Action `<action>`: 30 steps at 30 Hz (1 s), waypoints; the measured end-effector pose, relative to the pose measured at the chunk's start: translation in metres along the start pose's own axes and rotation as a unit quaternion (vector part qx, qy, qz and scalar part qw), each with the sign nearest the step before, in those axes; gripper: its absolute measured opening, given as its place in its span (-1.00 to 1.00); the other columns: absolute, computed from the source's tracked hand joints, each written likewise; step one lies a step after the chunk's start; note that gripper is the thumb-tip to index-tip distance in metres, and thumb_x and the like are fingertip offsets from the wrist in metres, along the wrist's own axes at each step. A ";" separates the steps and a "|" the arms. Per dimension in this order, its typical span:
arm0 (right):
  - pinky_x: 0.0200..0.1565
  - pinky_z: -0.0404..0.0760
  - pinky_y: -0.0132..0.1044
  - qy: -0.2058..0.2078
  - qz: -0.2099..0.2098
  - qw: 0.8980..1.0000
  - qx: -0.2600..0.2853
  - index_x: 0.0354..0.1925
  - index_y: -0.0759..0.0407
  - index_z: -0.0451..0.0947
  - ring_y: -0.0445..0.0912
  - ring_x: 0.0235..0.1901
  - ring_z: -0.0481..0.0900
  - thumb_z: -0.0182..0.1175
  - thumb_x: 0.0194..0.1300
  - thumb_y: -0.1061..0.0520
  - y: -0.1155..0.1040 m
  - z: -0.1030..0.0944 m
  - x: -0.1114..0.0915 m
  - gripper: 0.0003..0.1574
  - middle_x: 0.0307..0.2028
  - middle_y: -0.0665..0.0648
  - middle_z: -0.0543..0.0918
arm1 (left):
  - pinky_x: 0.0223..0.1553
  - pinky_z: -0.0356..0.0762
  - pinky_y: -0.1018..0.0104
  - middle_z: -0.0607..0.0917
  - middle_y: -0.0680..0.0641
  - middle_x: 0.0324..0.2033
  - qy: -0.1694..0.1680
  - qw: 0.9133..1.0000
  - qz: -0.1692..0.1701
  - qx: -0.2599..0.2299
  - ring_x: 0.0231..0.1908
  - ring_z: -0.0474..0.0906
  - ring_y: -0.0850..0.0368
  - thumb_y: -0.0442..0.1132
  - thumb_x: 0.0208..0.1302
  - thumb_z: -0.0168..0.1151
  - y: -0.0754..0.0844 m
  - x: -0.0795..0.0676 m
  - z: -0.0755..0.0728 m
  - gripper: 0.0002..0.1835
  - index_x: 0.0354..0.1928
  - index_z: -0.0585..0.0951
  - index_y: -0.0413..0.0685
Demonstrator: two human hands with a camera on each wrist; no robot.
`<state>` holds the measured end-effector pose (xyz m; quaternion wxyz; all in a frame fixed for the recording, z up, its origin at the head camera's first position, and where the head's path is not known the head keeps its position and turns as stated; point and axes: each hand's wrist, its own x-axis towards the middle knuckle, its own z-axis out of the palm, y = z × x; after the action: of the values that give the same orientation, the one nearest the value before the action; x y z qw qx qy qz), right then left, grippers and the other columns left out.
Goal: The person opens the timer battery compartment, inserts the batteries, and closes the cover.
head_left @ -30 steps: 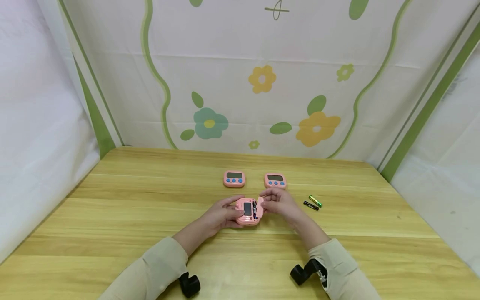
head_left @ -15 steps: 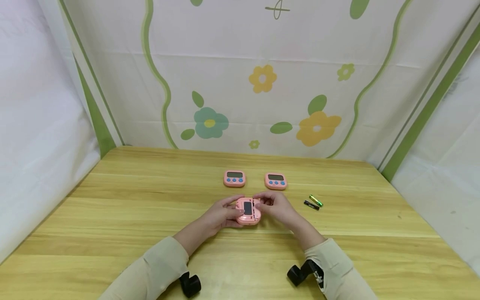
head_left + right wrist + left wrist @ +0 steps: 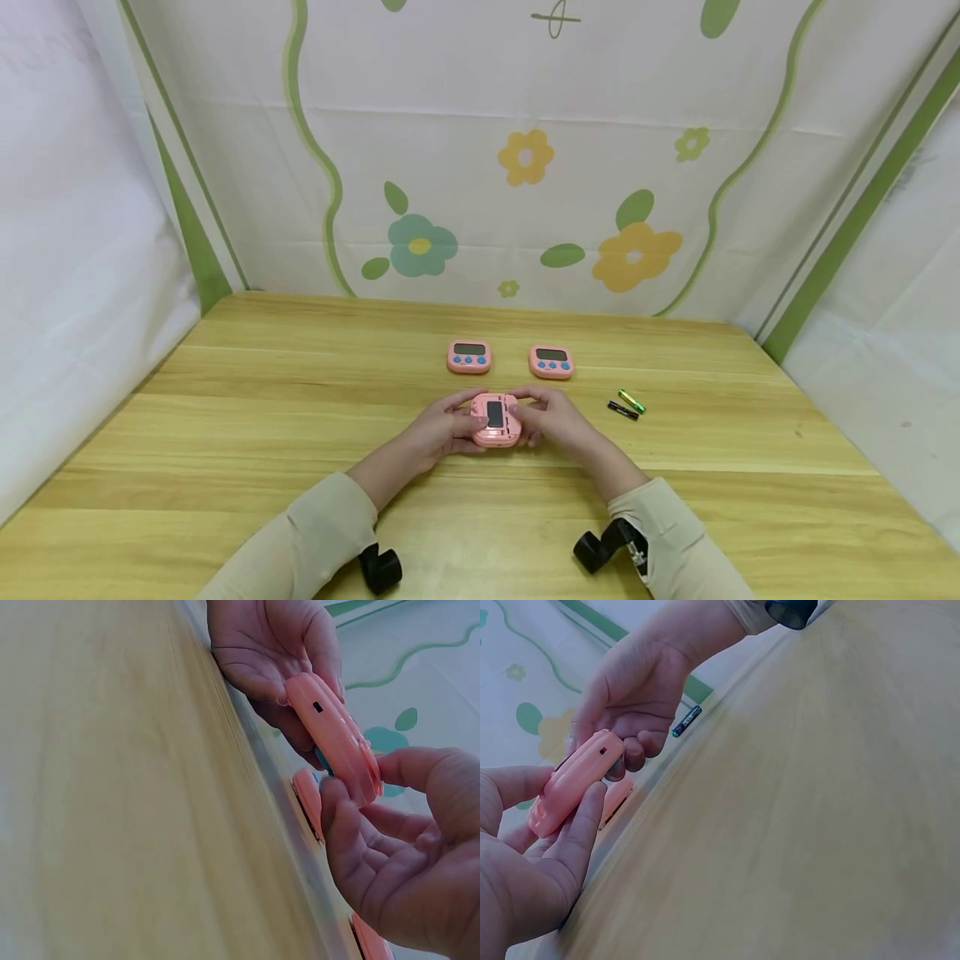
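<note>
Between both hands is a pink digital timer (image 3: 495,433), its back turned up, showing a dark rectangle. My left hand (image 3: 442,429) grips its left side, thumb on the back and fingers beneath. On the right side, my right hand (image 3: 557,417) pinches the timer, its thumb lying over the battery cover (image 3: 513,422). The cover lies down over the battery slot. In the right wrist view the timer (image 3: 330,731) appears edge-on, with a small dark slot in its side and a bit of blue below.
Two more pink timers, a left one (image 3: 469,357) and a right one (image 3: 551,362), lie face up behind the hands. To the right are a green battery (image 3: 632,401) and a black battery (image 3: 622,410). A floral cloth (image 3: 450,167) rises behind the wooden table (image 3: 262,400).
The right hand has swung the battery cover leftward and down over the batteries, which were visible a second ago. The left hand has kept its grip on the timer.
</note>
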<state>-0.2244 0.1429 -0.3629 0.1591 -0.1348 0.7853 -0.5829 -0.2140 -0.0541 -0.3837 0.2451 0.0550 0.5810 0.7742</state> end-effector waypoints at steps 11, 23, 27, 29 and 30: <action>-0.68 0.42 -0.39 0.003 0.015 1.000 0.004 0.05 0.38 0.29 -0.14 -0.71 0.42 0.00 0.24 0.16 0.001 0.004 -0.001 -0.55 -0.67 0.13 0.49 | -0.32 0.54 0.18 0.42 -0.26 -0.07 -0.003 1.000 0.012 0.000 -0.38 0.52 0.07 -0.43 0.12 0.06 -0.001 0.000 0.000 -0.42 0.23 0.21 -0.14; -0.65 0.45 -0.44 -0.056 0.048 0.990 0.124 0.15 0.28 0.19 -0.17 -0.69 0.42 0.01 0.24 0.09 0.009 0.001 0.002 -0.44 -0.59 0.13 0.47 | -0.31 0.53 0.17 0.44 -0.25 -0.06 0.003 1.000 0.015 -0.004 -0.36 0.52 0.06 -0.42 0.10 0.08 0.001 -0.002 0.000 -0.40 0.23 0.20 -0.15; -0.65 0.45 -0.43 -0.043 0.040 0.994 0.089 0.15 0.28 0.21 -0.16 -0.69 0.42 0.01 0.24 0.07 0.008 0.002 0.002 -0.45 -0.59 0.14 0.48 | -0.31 0.54 0.17 0.44 -0.24 -0.07 0.008 1.000 0.014 -0.001 -0.36 0.52 0.06 -0.42 0.11 0.08 0.001 -0.002 0.001 -0.41 0.23 0.21 -0.15; -0.66 0.43 -0.42 -0.029 0.033 0.997 0.058 0.13 0.28 0.24 -0.16 -0.70 0.41 0.01 0.24 0.05 0.008 0.002 0.002 -0.46 -0.60 0.13 0.48 | -0.32 0.54 0.17 0.44 -0.25 -0.07 0.010 1.000 0.012 0.000 -0.37 0.52 0.06 -0.42 0.11 0.08 0.001 -0.001 0.002 -0.41 0.22 0.21 -0.14; -0.67 0.42 -0.42 -0.023 0.030 0.998 0.042 0.12 0.27 0.25 -0.16 -0.70 0.40 0.01 0.24 0.04 0.007 0.002 0.001 -0.46 -0.61 0.13 0.47 | -0.32 0.54 0.17 0.44 -0.25 -0.08 0.010 1.000 0.011 -0.001 -0.37 0.52 0.06 -0.42 0.11 0.08 0.002 -0.001 0.002 -0.41 0.22 0.21 -0.14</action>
<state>-0.2250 0.1425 -0.3707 0.1998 -0.1174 0.7598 -0.6074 -0.2126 -0.0535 -0.3813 0.2311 0.0534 0.5824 0.7775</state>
